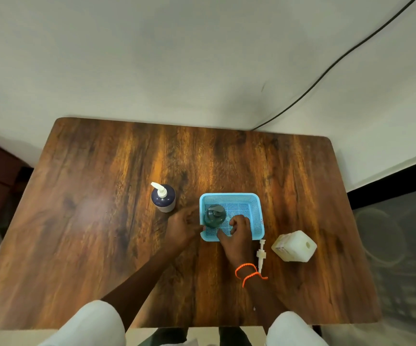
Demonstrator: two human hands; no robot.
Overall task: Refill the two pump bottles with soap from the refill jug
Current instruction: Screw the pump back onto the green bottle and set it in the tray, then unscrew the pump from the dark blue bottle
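- A dark wooden table [102,221] with strong grain carried everything.
- A light blue perforated plastic basket [257,208] sat near the table's middle, and a dark green pump bottle [213,217] with a grey pump head stood upright in its left part.
- The left hand [180,227] lay against the basket's left wall, just beside the green bottle; whether its fingers were curled round the rim or only touching it could not be told.
- The right hand [238,232] reached over the basket's near rim, fingers curled inward; what they pinched, if anything, was not clear. An orange cord bracelet [248,272] circled that wrist.
- A dark navy pump bottle [163,199] with a white pump stood upright on the table left of the basket, apart from it.
- A loose white pump with its tube [261,255] lay flat on the table beside the right wrist.
- A translucent white square refill jug [294,245], its opening uncapped, sat right of the basket.
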